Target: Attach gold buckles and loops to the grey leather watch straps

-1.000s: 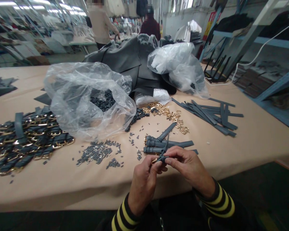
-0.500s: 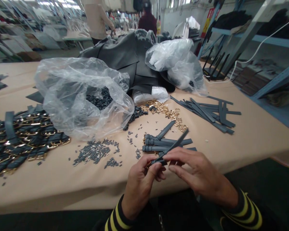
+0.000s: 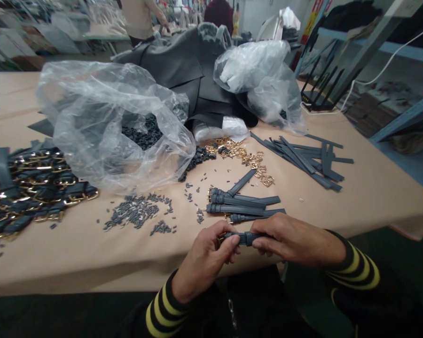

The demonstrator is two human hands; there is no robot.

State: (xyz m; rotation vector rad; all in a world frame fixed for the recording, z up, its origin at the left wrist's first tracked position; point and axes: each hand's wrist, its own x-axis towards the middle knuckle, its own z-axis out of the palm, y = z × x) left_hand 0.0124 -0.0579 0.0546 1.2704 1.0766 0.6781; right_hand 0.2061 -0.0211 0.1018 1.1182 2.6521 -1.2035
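A dark grey leather strap (image 3: 246,239) with a loop around it is stretched between my two hands at the table's front edge. My left hand (image 3: 211,251) pinches its buckle end between thumb and fingers, and a bit of gold metal shows there. Just right of the loop, my right hand (image 3: 285,239) grips the strap, its thumb in front and its fingers behind. The far end of the strap is hidden in that hand. Right beyond my hands lie several buckled straps (image 3: 236,209) in a small stack.
Loose straps (image 3: 303,159) lie to the right, gold buckles (image 3: 250,157) in the middle. Small grey pieces (image 3: 136,211) are scattered nearer. An open plastic bag (image 3: 91,126) holds dark loops (image 3: 144,134). Left is a pile of buckled pieces (image 3: 28,192); a router (image 3: 319,98) stands back right.
The strap, slanting up and away before, now runs level between my hands, with its loop showing. My right hand has shifted from the slanted strip to grip beside the loop. The view has tilted down.
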